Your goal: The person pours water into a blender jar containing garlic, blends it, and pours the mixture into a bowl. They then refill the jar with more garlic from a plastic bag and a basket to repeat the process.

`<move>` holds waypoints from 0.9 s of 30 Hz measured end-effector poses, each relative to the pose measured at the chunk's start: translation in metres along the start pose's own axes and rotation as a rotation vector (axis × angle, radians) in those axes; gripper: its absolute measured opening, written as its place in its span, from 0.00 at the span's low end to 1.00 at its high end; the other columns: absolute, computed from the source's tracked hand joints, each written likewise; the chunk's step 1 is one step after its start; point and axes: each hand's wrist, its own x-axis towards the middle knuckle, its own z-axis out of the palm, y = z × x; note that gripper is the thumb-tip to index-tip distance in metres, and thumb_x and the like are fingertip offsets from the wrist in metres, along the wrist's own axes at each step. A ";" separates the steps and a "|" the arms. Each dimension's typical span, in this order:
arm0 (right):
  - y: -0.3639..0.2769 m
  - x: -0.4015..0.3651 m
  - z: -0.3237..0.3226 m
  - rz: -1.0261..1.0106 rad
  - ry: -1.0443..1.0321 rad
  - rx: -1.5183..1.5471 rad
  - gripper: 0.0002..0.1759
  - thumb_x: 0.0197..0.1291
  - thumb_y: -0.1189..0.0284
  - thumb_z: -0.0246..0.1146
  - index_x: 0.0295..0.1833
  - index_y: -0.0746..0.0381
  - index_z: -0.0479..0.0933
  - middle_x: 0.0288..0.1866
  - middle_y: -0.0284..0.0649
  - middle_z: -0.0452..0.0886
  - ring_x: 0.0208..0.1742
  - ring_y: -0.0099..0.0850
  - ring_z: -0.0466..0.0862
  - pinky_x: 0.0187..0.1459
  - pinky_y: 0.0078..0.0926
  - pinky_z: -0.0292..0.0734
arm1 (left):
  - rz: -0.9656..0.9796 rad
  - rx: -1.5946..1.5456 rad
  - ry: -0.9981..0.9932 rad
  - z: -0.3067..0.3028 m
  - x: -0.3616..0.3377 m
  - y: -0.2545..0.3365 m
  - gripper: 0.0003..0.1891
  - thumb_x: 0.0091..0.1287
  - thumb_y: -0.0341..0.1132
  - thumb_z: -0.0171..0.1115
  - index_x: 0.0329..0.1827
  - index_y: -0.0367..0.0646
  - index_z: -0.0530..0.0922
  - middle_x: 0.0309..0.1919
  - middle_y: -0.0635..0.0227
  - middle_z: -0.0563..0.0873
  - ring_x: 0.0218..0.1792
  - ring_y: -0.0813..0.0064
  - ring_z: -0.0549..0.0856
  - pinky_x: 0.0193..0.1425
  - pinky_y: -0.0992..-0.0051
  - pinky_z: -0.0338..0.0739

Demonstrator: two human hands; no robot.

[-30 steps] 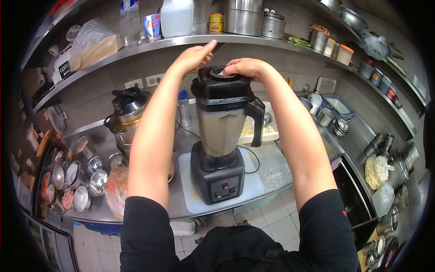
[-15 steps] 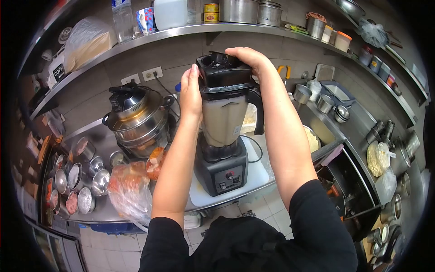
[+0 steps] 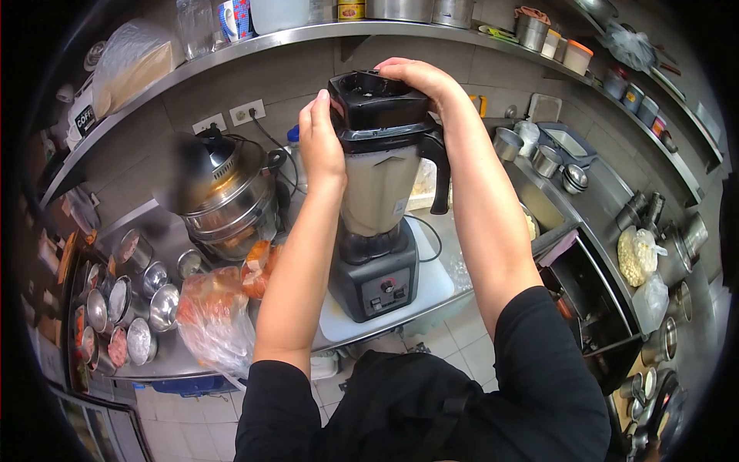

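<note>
A black-based blender (image 3: 375, 273) stands upright on a white cutting board (image 3: 436, 289). Pale, cloudy liquid fills much of its clear jar (image 3: 376, 192), and a black lid (image 3: 377, 114) covers the top. Against the lid's left side lies my left hand (image 3: 322, 146), fingers pointing up. My right hand (image 3: 419, 79) curls over the lid's far right edge, above the jar handle (image 3: 437, 181); its thumb is hidden. Between the two hands, the recess in the lid's top shows pale specks.
Left of the blender stands a large steel pot-like appliance (image 3: 231, 204). A plastic bag of orange-red food (image 3: 215, 312) lies by several metal bowls (image 3: 164, 306). Overhead runs a steel shelf (image 3: 308, 35). A sink (image 3: 550, 212) is on the right.
The view has shifted slightly, so the shelf sits higher in it. Both hands stay at the lid. The dark piece beside my right fingers in the lid's recess shows less now.
</note>
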 end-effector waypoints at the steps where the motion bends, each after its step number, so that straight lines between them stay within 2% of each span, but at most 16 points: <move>1: -0.001 0.001 0.000 0.003 -0.004 -0.002 0.11 0.60 0.63 0.63 0.47 0.52 0.82 0.41 0.30 0.83 0.44 0.25 0.81 0.47 0.28 0.77 | -0.001 -0.001 0.006 0.000 -0.001 0.000 0.26 0.73 0.52 0.55 0.57 0.35 0.75 0.49 0.63 0.81 0.52 0.73 0.77 0.61 0.75 0.68; 3: -0.001 -0.001 0.000 -0.014 0.020 -0.029 0.11 0.61 0.64 0.63 0.48 0.52 0.82 0.41 0.30 0.83 0.44 0.25 0.81 0.47 0.28 0.77 | 0.051 0.076 0.034 0.000 0.000 -0.001 0.28 0.74 0.53 0.52 0.58 0.33 0.75 0.49 0.60 0.81 0.52 0.71 0.77 0.61 0.74 0.68; 4: -0.001 -0.003 0.001 -0.015 0.032 -0.014 0.11 0.61 0.64 0.63 0.48 0.53 0.82 0.41 0.31 0.83 0.44 0.25 0.81 0.48 0.27 0.76 | 0.056 0.109 0.018 -0.003 0.003 -0.003 0.28 0.74 0.52 0.51 0.62 0.33 0.73 0.56 0.61 0.80 0.54 0.73 0.78 0.62 0.73 0.70; 5: -0.001 -0.005 0.001 -0.010 0.032 -0.012 0.11 0.61 0.64 0.63 0.48 0.53 0.82 0.41 0.31 0.83 0.44 0.25 0.81 0.48 0.27 0.76 | 0.051 0.110 0.020 -0.004 0.003 -0.006 0.28 0.74 0.52 0.51 0.62 0.33 0.73 0.56 0.61 0.80 0.54 0.73 0.78 0.62 0.73 0.70; 7: -0.005 -0.010 0.003 -0.026 0.056 -0.062 0.16 0.61 0.65 0.63 0.54 0.57 0.79 0.44 0.33 0.84 0.44 0.23 0.83 0.47 0.24 0.80 | 0.135 0.202 0.088 0.000 -0.002 -0.002 0.29 0.75 0.51 0.51 0.64 0.31 0.72 0.59 0.60 0.79 0.56 0.72 0.78 0.63 0.74 0.69; 13: -0.023 -0.015 0.013 -0.020 0.115 -0.070 0.18 0.59 0.61 0.66 0.54 0.53 0.80 0.44 0.32 0.85 0.45 0.23 0.83 0.47 0.24 0.79 | 0.206 0.176 0.058 -0.008 0.002 -0.006 0.28 0.76 0.50 0.49 0.61 0.29 0.75 0.59 0.58 0.80 0.60 0.70 0.77 0.68 0.74 0.66; 17: -0.014 -0.001 0.001 -0.047 0.049 -0.047 0.15 0.60 0.62 0.64 0.51 0.54 0.81 0.44 0.33 0.84 0.45 0.26 0.82 0.48 0.30 0.78 | 0.180 0.230 0.029 -0.009 0.008 -0.005 0.30 0.76 0.50 0.49 0.63 0.28 0.74 0.62 0.55 0.79 0.65 0.68 0.75 0.70 0.74 0.63; 19: -0.026 -0.003 -0.001 -0.058 0.039 -0.062 0.15 0.60 0.62 0.65 0.51 0.54 0.81 0.42 0.32 0.84 0.44 0.26 0.82 0.47 0.31 0.79 | 0.299 0.486 0.040 -0.006 0.005 0.005 0.31 0.76 0.52 0.47 0.62 0.28 0.74 0.67 0.44 0.73 0.72 0.54 0.69 0.75 0.69 0.58; 21: -0.044 -0.007 -0.005 -0.116 0.046 -0.082 0.16 0.60 0.61 0.65 0.51 0.54 0.81 0.42 0.34 0.85 0.43 0.27 0.83 0.47 0.30 0.79 | 0.327 0.512 -0.078 -0.006 0.020 0.016 0.31 0.75 0.54 0.47 0.61 0.32 0.77 0.68 0.45 0.72 0.72 0.54 0.68 0.75 0.68 0.59; 23: -0.065 -0.008 -0.016 -0.023 0.088 -0.103 0.17 0.60 0.58 0.65 0.50 0.56 0.82 0.48 0.38 0.87 0.45 0.29 0.86 0.49 0.30 0.81 | 0.404 0.536 -0.133 0.005 0.033 0.034 0.32 0.75 0.56 0.46 0.61 0.32 0.77 0.67 0.44 0.73 0.71 0.53 0.69 0.74 0.67 0.59; 25: -0.080 -0.016 -0.033 -0.030 0.104 -0.129 0.19 0.61 0.55 0.65 0.52 0.55 0.83 0.49 0.38 0.86 0.44 0.29 0.86 0.50 0.32 0.81 | 0.407 0.577 -0.208 0.026 0.032 0.059 0.35 0.74 0.60 0.44 0.59 0.34 0.79 0.66 0.45 0.74 0.71 0.54 0.69 0.74 0.67 0.59; 27: -0.080 -0.019 -0.068 -0.097 0.158 -0.178 0.20 0.60 0.51 0.65 0.52 0.49 0.83 0.48 0.35 0.86 0.52 0.27 0.80 0.51 0.40 0.73 | 0.412 0.652 -0.276 0.052 0.018 0.073 0.35 0.74 0.61 0.42 0.53 0.33 0.82 0.63 0.45 0.76 0.70 0.53 0.70 0.74 0.66 0.59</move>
